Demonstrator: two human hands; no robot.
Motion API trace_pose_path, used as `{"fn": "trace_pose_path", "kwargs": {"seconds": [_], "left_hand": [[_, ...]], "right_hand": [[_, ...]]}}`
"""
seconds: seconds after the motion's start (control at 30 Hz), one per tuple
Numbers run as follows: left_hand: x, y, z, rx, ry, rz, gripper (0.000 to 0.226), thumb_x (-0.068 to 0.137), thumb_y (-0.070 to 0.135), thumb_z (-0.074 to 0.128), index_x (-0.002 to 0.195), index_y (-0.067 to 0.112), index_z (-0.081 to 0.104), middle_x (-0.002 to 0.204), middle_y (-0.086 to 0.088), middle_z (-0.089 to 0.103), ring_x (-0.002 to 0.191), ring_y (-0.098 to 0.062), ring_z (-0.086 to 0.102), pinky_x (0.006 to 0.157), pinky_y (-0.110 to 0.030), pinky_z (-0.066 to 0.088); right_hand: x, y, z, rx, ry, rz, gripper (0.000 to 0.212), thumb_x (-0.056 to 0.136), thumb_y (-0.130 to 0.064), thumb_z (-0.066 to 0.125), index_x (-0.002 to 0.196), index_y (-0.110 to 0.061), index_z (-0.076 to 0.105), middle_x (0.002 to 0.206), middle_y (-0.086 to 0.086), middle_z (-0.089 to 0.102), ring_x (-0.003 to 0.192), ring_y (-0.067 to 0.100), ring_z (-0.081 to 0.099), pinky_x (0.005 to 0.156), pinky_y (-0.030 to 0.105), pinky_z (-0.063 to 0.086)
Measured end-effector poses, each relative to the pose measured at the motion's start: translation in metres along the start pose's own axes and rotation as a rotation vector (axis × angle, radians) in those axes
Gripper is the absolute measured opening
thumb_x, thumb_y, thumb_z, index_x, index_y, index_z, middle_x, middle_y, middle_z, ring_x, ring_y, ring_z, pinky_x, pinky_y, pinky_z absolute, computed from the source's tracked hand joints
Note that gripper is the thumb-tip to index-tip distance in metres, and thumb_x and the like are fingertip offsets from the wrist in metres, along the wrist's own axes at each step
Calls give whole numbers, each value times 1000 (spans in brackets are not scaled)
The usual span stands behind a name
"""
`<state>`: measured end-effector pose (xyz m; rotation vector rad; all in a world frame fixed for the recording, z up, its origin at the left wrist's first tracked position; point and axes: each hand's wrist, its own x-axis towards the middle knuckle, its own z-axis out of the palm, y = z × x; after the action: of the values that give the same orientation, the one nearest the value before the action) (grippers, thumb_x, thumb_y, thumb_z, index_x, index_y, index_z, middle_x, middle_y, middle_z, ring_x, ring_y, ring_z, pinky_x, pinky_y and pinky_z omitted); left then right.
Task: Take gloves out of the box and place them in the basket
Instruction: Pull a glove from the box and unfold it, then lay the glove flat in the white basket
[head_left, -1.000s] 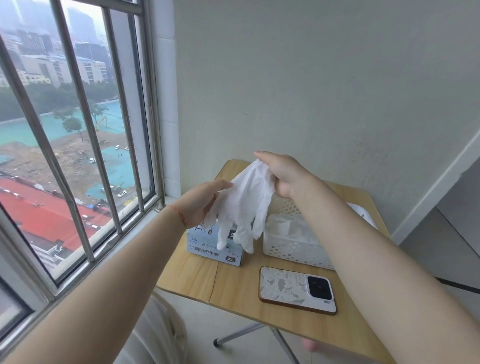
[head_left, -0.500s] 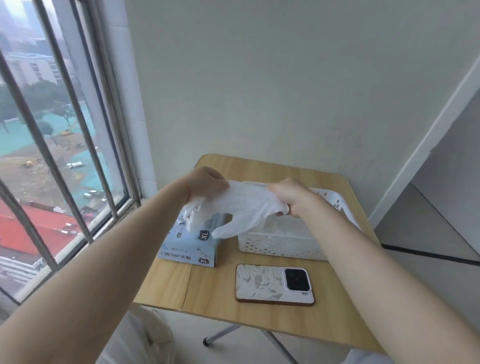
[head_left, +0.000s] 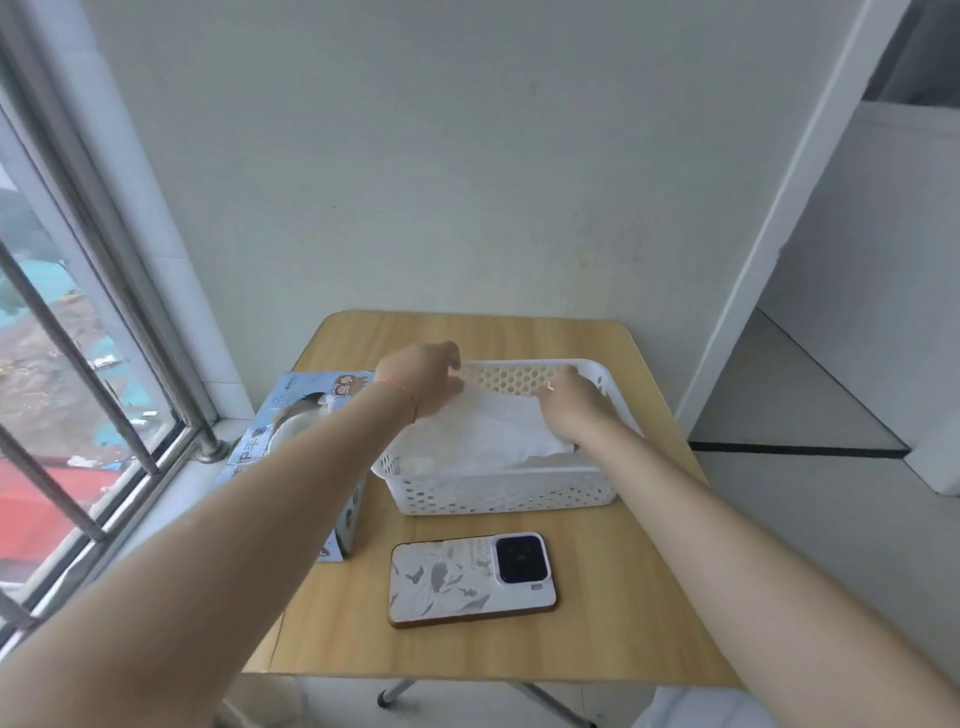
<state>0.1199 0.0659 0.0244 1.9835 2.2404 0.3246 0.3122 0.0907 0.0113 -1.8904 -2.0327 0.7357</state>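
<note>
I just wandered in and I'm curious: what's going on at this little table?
A person is moving gloves from the glove box into the white basket. Both the left hand and right hand are over the basket, laying a white glove onto the pile inside. A phone lies on the table nearer the person.

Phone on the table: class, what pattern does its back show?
The phone has a pale back with grey leaf-like shapes and a dark camera square, seen in the head view.

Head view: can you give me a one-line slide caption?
Both hands, left and right, lay a white glove into the white basket, beside the glove box.
</note>
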Motion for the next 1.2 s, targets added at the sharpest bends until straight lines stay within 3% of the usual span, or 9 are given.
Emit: {"fn": "trace_pose_path", "kwargs": {"seconds": [0.13, 0.27, 0.33, 0.47, 0.6, 0.8, 0.97, 1.1, 1.2], "left_hand": [[-2, 4, 15, 257, 166, 175, 43, 91, 6, 48, 130, 23, 49, 121, -5, 54, 107, -28, 55, 81, -35, 42], [-16, 13, 13, 318, 265, 337, 38, 92, 10, 46, 126, 23, 57, 120, -3, 53, 109, -23, 52, 89, -33, 38], [-24, 18, 15, 218, 90, 336, 31, 98, 32, 48, 127, 27, 57, 127, -1, 52, 117, -22, 50, 93, -35, 36], [-35, 12, 27, 91, -279, 241, 68, 89, 63, 53, 146, 31, 36, 150, -2, 36, 138, -26, 34, 112, -47, 31], [-30, -1, 38, 102, -436, 153, 73, 93, 56, 52, 154, 34, 19, 158, -3, 22, 146, -29, 23, 117, -51, 23], [-16, 2, 57, 267, -568, 155, 63, 101, 31, 43, 155, 36, 10, 162, -9, 10, 149, -36, 8, 116, -62, 15], [-26, 7, 31, -32, -340, 171, 74, 87, 61, 58, 150, 32, 31, 155, -2, 29, 143, -29, 30, 116, -51, 28], [-42, -13, 0, -274, 155, 202, 25, 94, 33, 58, 116, 26, 66, 127, 1, 56, 110, -22, 55, 97, -40, 44], [-58, -52, -15, -358, 346, 42, 23, 92, 14, 54, 110, 19, 69, 121, -2, 58, 105, -24, 55, 92, -34, 44]], "right_hand": [[7, 16, 7, -115, 63, -41, 52, 103, -14, 36, 149, -2, 16, 114, 15, 63, 76, 25, 58, 49, 29, 36], [10, 13, 9, -287, 75, -66, 59, 98, -2, 39, 150, 0, 11, 76, 6, 56, 55, 17, 45, 45, 29, 34], [9, 10, 8, -392, 89, -108, 64, 95, 3, 40, 151, -1, 9, 72, 5, 51, 54, 17, 43, 46, 30, 35], [4, 9, 1, -648, 125, -199, 70, 87, 7, 49, 148, -3, 16, 87, 7, 62, 56, 18, 45, 54, 31, 38], [7, 15, -4, -805, 105, -249, 68, 79, 4, 58, 140, -4, 30, 61, 0, 44, 48, 14, 37, 42, 27, 28], [3, 12, -8, -843, 31, -265, 81, 83, 1, 59, 152, -5, 17, 64, 0, 35, 52, 15, 36, 44, 26, 26], [1, -2, -5, -731, 183, -413, 44, 80, 11, 50, 121, -4, 48, 64, -1, 37, 61, 20, 46, 44, 29, 26], [-5, -40, 4, -547, 234, -502, 14, 87, 4, 43, 92, -8, 47, 64, 1, 40, 55, 21, 42, 45, 29, 25], [-14, -78, 25, -329, 203, -608, 10, 93, -9, 41, 91, -9, 50, 81, 2, 53, 74, 26, 53, 56, 35, 42]]}}
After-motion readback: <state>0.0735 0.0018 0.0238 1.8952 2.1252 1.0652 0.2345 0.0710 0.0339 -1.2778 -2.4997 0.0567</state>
